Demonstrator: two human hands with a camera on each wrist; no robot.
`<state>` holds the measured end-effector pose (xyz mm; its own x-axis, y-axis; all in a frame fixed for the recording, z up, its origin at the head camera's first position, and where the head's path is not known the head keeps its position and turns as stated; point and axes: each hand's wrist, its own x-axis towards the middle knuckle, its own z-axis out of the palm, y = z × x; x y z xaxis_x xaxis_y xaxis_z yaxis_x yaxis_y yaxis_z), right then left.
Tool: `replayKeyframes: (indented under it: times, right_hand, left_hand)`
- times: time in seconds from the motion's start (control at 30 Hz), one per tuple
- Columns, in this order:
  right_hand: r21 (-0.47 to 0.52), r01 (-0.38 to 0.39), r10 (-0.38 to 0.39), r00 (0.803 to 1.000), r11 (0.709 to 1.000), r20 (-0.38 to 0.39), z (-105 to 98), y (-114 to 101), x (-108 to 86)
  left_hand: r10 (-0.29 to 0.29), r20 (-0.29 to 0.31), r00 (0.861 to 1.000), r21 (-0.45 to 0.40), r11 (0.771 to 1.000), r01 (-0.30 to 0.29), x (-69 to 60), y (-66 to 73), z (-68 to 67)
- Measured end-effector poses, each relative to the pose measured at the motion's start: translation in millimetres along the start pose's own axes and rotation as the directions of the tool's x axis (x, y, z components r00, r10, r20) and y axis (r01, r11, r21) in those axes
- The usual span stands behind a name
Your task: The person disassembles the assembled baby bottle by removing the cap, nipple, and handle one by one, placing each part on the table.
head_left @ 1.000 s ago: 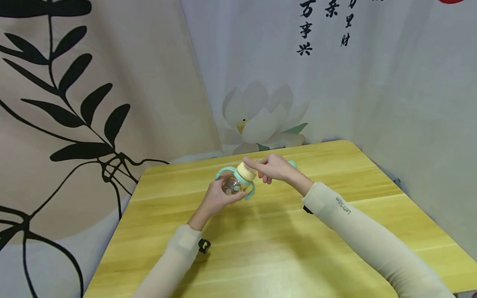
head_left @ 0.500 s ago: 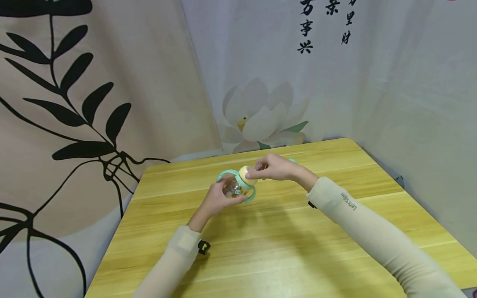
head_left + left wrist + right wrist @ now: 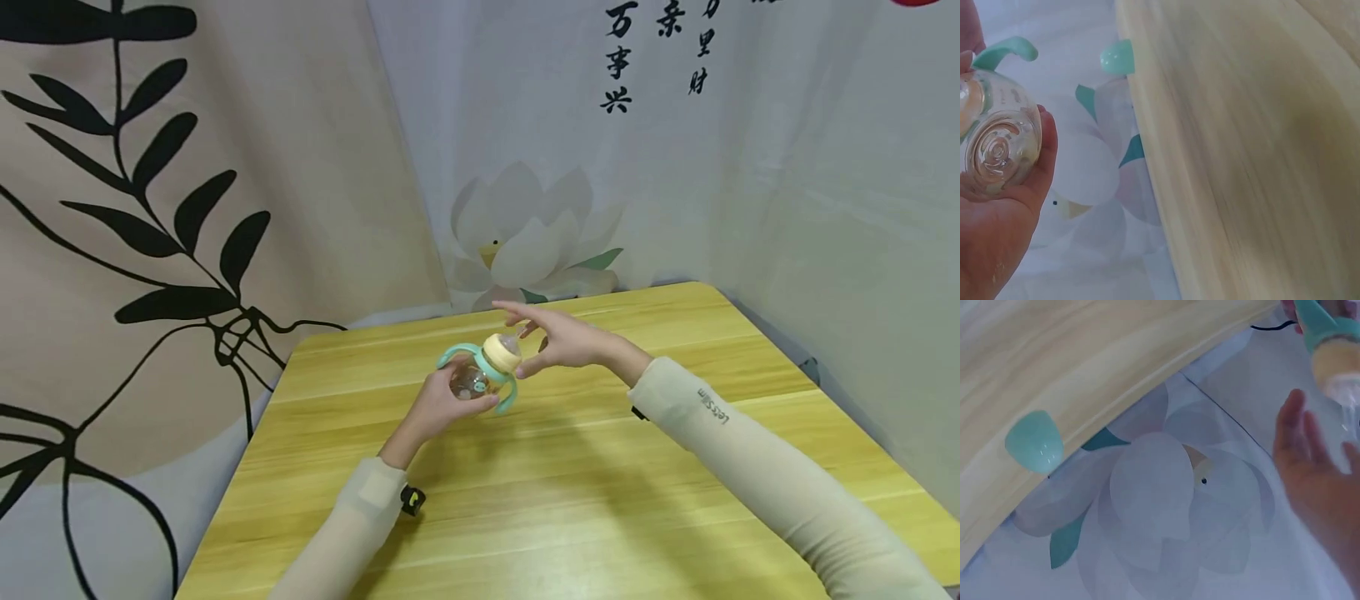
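Note:
My left hand (image 3: 442, 398) grips a baby bottle (image 3: 470, 381) by its clear round body, tilted toward the right above the table. The bottle has mint-green side handles (image 3: 507, 395), a pale yellow collar (image 3: 500, 355) and a clear teat (image 3: 512, 342). Its ribbed base (image 3: 999, 150) faces the left wrist camera. Beside the teat, my right hand (image 3: 572, 340) has its fingers spread and holds nothing. The right thumb tip lies close to the collar; whether it touches is unclear. A mint-green dome-shaped cap (image 3: 1035, 442) rests on the table, hidden in the head view behind the right hand.
The wood-grain table (image 3: 600, 500) ends at a back edge close beyond the hands. Behind it hangs a pale curtain (image 3: 787, 167) printed with leaves, a flower and writing. A dark cord (image 3: 1274, 327) shows beside the table edge.
My right hand pinched the yellow collar half a second ago; its fingers have since spread and moved off it, slightly right, uncovering the teat. The left hand keeps its grip on the bottle.

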<state>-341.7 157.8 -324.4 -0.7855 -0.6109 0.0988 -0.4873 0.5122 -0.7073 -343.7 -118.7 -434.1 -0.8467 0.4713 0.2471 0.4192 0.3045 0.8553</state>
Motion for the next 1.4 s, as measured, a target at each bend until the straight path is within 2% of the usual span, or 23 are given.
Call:
replayKeyframes:
  times: [0.1,0.2,0.33,0.57,0.73,0.83,1.0,1.2,1.3,1.4]
  right_hand:
    - [-0.005,-0.085,0.084,0.993,0.996,-0.089,-3.6,-4.0,-1.3]
    - [-0.022,-0.17,0.165,0.974,0.985,-0.155,-3.3,-6.3,-0.7]
    - [-0.017,-0.242,0.237,0.96,0.97,-0.152,5.1,-6.1,0.5]
    - [-0.01,-0.339,0.331,0.924,0.941,-0.189,21.1,-14.3,3.8]
    - [-0.009,-0.367,0.36,0.918,0.93,-0.168,26.2,-12.5,9.8]
    - [0.017,-0.356,0.354,0.923,0.934,-0.149,26.3,-10.6,11.5]
    - [0.049,-0.303,0.307,0.943,0.952,-0.126,23.4,-10.9,11.6]
    - [0.039,-0.257,0.259,0.96,0.966,-0.109,20.1,-13.7,9.1]
    - [0.024,-0.193,0.194,0.977,0.981,-0.088,16.0,-12.7,7.4]
    - [0.024,-0.08,0.081,0.996,0.997,-0.042,8.9,-7.1,5.8]
  left_hand:
    - [0.002,-0.014,1.0,-0.001,1.0,-0.002,0.7,-1.6,-1.2]
    - [-0.004,-0.034,0.999,0.004,1.0,0.004,0.9,-4.1,-2.6]
    - [0.004,-0.038,0.999,0.014,1.0,-0.004,1.5,-5.2,-2.2]
    - [0.059,-0.03,0.998,0.039,0.998,-0.057,5.4,-2.7,3.1]
    - [0.071,-0.026,0.997,0.045,0.997,-0.07,7.0,-0.9,6.4]
    - [0.069,-0.02,0.997,0.047,0.997,-0.068,6.9,-0.6,7.0]
    - [0.065,-0.025,0.998,0.032,0.997,-0.065,6.2,-1.0,5.7]
    - [0.073,-0.015,0.997,0.009,0.997,-0.073,7.0,-3.2,3.8]
    - [0.066,-0.009,0.998,0.006,0.998,-0.066,6.8,-3.1,3.4]
    - [0.053,0.005,0.999,-0.014,0.998,-0.053,6.7,-2.3,1.8]
